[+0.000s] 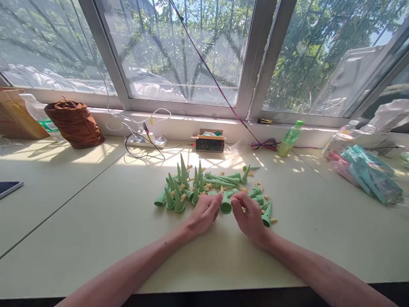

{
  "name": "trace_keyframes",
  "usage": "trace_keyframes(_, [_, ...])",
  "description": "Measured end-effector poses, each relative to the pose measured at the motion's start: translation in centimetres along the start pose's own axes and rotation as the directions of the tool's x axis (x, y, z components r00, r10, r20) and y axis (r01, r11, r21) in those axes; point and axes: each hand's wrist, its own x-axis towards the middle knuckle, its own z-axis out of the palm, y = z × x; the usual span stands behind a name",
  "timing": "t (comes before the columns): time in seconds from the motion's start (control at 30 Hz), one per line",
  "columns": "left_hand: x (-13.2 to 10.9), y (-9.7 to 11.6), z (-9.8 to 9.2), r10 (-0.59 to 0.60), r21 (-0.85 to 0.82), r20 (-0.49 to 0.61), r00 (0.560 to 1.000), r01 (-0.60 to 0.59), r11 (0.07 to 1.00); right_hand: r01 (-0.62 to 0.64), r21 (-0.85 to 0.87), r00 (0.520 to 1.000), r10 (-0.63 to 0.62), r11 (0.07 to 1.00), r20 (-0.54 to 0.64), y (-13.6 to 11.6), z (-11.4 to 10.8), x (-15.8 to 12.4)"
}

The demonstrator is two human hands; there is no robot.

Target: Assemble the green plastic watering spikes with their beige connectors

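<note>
Head view: the left hand [204,212], fingers pinched nearly closed, holds the cone [226,207]; the right hand [250,215] curls close beside it, its grip impossible to tell. The open end faces us, long axis running away. Beyond the fingers, other cones [179,205] crowd the sunlit table [79,238] before windows [179,64].

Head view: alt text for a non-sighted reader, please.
A person's left hand pinches a green cone, its open base facing the camera, with the right hand close beside it. More green cones and tan pieces cluster on a pale table before sunlit windows.
</note>
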Motion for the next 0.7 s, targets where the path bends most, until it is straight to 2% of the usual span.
trace_keyframes(0.1, [-0.04,0.03,-0.14,-0.026,-0.041,0.043,0.999,0.028,0.999,0.004,-0.008,0.999,-0.004,1.000,0.042,-0.24,-0.11,0.15])
trace_keyframes(0.23, [0.12,0.12,-0.54,0.067,-0.007,0.065,0.996,-0.067,0.998,0.036,-0.040,0.999,-0.034,0.999,0.031,-0.20,-0.30,0.25])
trace_keyframes(0.4, [0.27,0.45,-0.81,0.158,0.053,0.058,0.986,-0.161,0.986,0.082,-0.061,0.997,-0.082,0.995,0.011,-0.06,-0.43,0.23])
trace_keyframes(0.7, [0.15,0.86,-0.71,0.245,0.104,0.015,0.969,-0.245,0.964,0.098,-0.092,0.995,-0.100,0.991,-0.009,-0.29,-0.49,0.47])
